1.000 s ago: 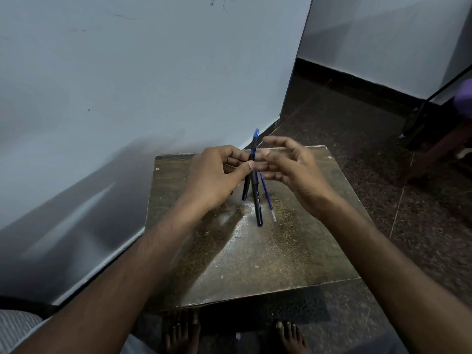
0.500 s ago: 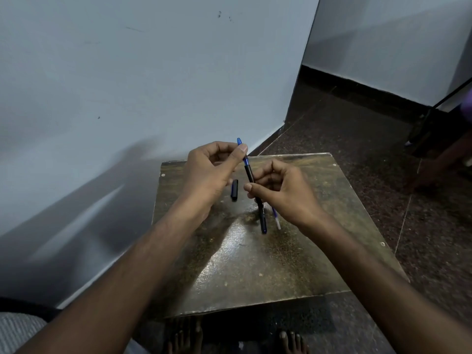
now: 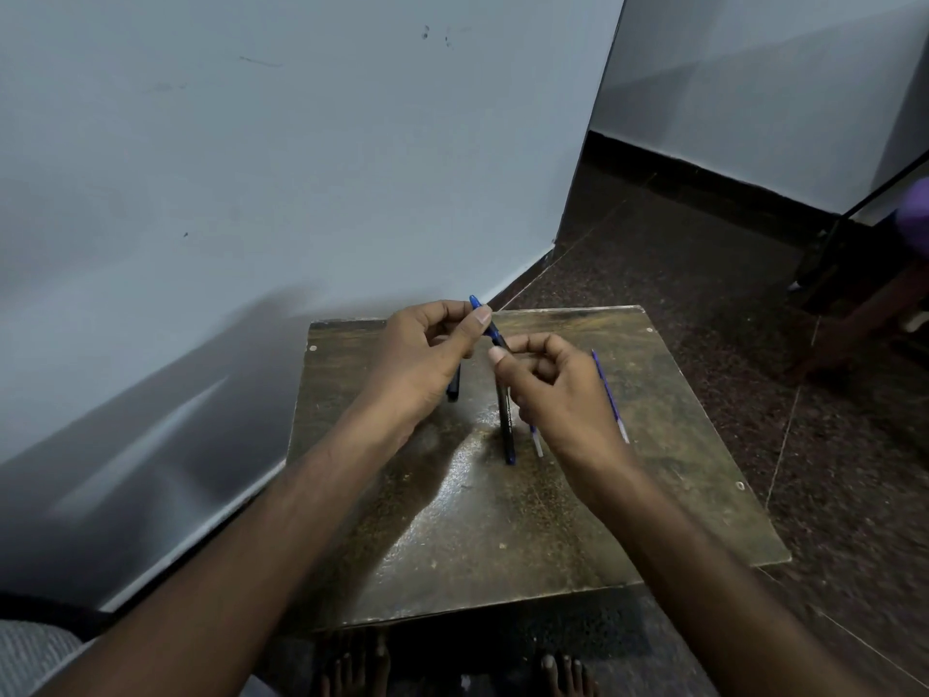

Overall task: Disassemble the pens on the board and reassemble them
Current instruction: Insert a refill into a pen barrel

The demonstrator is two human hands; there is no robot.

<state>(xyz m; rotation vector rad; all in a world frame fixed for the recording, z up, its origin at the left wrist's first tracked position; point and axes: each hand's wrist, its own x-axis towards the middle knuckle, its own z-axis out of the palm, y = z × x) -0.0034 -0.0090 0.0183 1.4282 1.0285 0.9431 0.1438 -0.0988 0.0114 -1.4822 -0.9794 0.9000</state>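
Left hand (image 3: 427, 354) pinches blue tip end of pen (image 3: 504, 394), thumb on top. Right hand (image 3: 548, 389) pinches dark barrel just below; pen held slanted above board (image 3: 678, 445). Cap (image 3: 453, 389) and two thin refills (image 3: 609, 394) lie on board. Pen likely light, stiff, smooth plastic: grip close either side of joint. Refills bend easily; hold near tip.

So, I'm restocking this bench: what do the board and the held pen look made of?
The board looks like worn, laminated or varnished wood: mottled brown, glossy glare, small corner studs. The pen, gripped by the left hand and right hand, looks like smooth moulded plastic, dark barrel with a blue end.
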